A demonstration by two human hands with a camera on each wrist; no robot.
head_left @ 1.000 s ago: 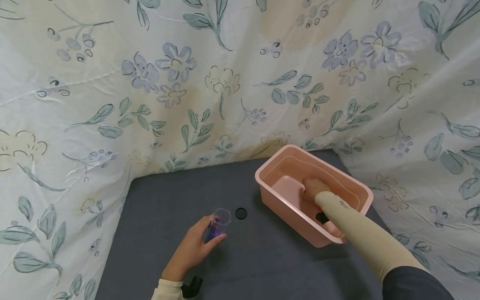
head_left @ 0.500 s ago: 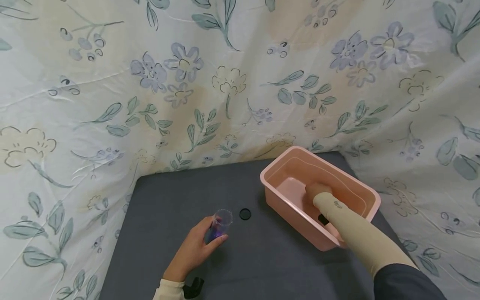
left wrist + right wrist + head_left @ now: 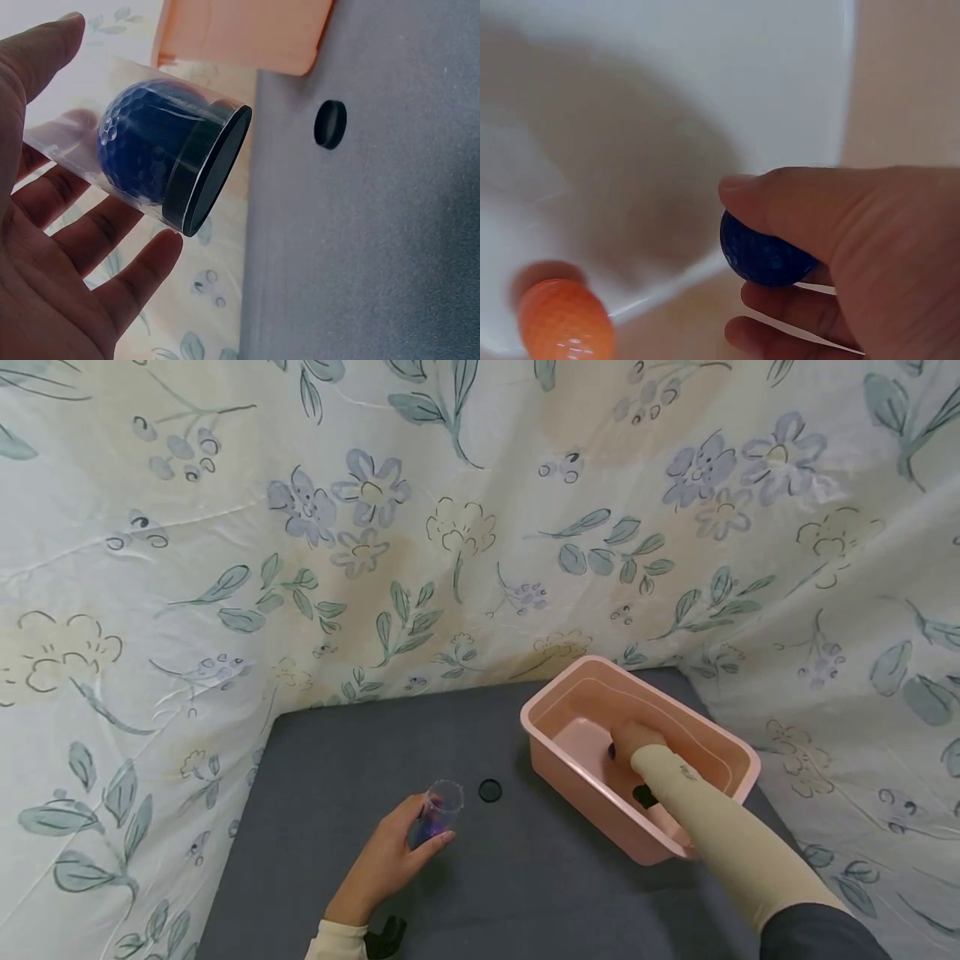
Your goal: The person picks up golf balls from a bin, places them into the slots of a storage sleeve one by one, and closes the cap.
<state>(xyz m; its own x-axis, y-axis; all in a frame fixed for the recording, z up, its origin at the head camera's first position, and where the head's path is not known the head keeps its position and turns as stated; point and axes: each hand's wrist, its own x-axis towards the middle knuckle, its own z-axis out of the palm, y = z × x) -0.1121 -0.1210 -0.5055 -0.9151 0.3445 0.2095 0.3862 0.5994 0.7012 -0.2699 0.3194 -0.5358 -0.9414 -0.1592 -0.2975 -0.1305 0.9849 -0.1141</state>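
The right hand (image 3: 855, 255) had its grip closed on a dark blue golf ball (image 3: 761, 255) inside the pink bin (image 3: 570, 777) at the right, near an orange ball (image 3: 564, 319). Left of it, the left hand (image 3: 390, 860) gripped a clear tube (image 3: 150, 154) holding another blue ball (image 3: 139, 146) upright on the counter (image 3: 525, 877), a black cap (image 3: 490, 790) just beside.

Clear plastic tube (image 3: 112, 161) (dimpled ball (image 3: 142, 146) inside), glossy pink plastic bin (image 3: 570, 777).

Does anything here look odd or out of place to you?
Only a small thing: a black cap lies loose on the grey table, apart from the clear tube that the left hand holds. Nothing is spilled or broken. The right hand holds a blue ball inside the pink bin.
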